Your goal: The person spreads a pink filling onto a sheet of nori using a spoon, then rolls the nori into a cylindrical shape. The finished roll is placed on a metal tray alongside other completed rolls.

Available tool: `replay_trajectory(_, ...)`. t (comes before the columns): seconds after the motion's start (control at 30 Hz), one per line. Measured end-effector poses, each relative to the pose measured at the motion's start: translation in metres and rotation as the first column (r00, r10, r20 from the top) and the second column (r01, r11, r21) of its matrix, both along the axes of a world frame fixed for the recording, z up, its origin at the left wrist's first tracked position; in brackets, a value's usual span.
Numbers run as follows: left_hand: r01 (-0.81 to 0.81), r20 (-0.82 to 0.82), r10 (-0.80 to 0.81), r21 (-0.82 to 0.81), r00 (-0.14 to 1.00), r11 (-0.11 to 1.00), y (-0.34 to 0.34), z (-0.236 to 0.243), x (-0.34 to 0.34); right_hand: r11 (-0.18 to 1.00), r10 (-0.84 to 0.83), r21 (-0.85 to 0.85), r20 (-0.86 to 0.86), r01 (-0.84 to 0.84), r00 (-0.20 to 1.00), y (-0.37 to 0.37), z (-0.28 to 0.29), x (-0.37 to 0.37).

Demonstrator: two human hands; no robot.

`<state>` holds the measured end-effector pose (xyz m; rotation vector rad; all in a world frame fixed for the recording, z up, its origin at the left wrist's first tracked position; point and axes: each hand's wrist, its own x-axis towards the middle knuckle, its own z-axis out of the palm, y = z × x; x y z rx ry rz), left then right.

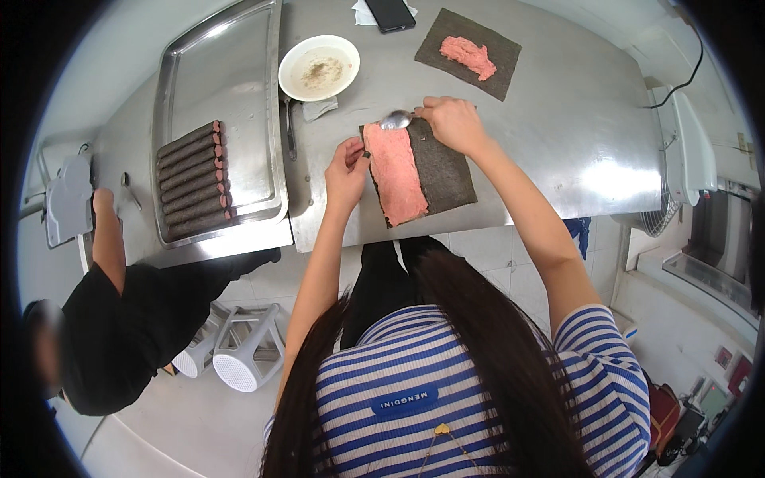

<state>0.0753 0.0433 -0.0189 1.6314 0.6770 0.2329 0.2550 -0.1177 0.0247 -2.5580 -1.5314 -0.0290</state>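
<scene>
My right hand (449, 121) grips a metal spoon (396, 119), its bowl at the top of a pink paste strip (394, 175) spread over the left part of a dark seaweed sheet (442, 171). My left hand (345, 169) has curled fingers at that sheet's upper left edge, holding it. A second sheet (504, 62) with an uneven mound of pink paste (470, 56) lies at the back right. A white bowl (328, 86) of cloudy liquid sits behind my left hand.
A steel tray (239, 95) on the left holds several dark rolls with pink ends (191, 179). A phone (389, 12) lies at the back. A co-worker (127, 334) in black works at far left beside a white appliance (68, 199). Stools (247, 350) stand below; a fan (684, 151) is right.
</scene>
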Motion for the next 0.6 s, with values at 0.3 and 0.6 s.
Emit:
replay_trajectory(0.3,-0.028,-0.056,0.025,-0.048,0.998,0.998,0.004,-0.001,-0.002,0.992,0.123,-0.032,-0.023,-0.124,0.992,0.022,0.013,-0.007)
replay_trajectory(0.6,0.124,-0.227,-0.132,-0.050,0.965,0.991,0.014,-0.012,-0.010,0.970,-0.241,-0.001,-0.154,0.244,0.958,0.008,0.006,-0.002)
